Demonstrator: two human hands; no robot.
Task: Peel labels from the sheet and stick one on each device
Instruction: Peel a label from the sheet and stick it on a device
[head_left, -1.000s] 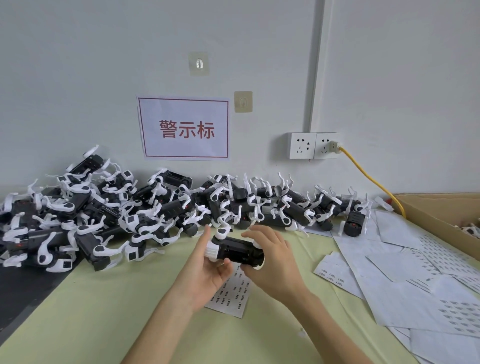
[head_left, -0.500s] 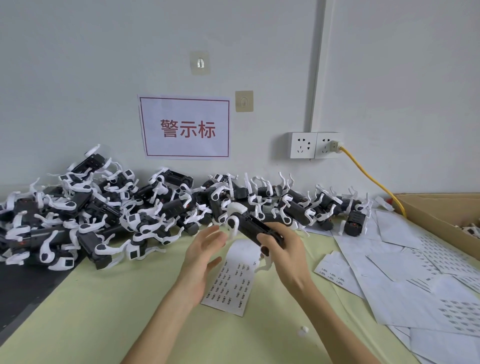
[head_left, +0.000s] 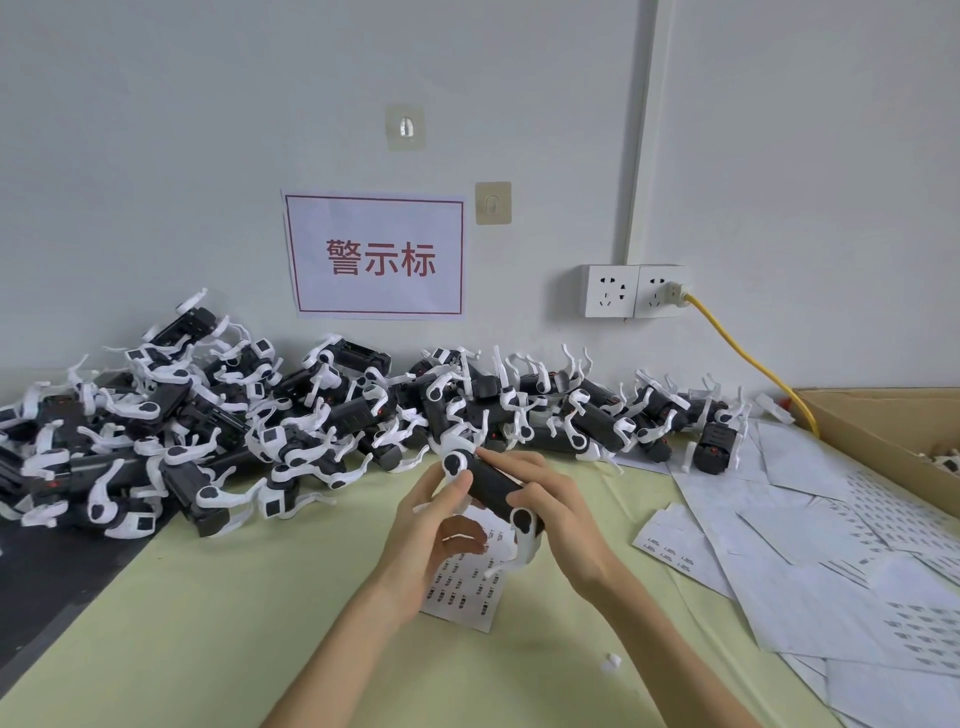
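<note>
Both hands grip one device (head_left: 491, 486), a smooth black bar with curled white plastic arms, above the label sheet (head_left: 470, 577): left hand (head_left: 434, 525) at its upper end, right hand (head_left: 558, 512) round its lower body.

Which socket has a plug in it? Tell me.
The right socket: a yellow cable runs from its plug. The left socket is empty.

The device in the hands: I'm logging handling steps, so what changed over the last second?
The black device was turned from level to slanting, one end toward the pile. The left hand let go briefly and now touches it again; the right hand kept its grip. Label sheet and pile stayed put.
</note>
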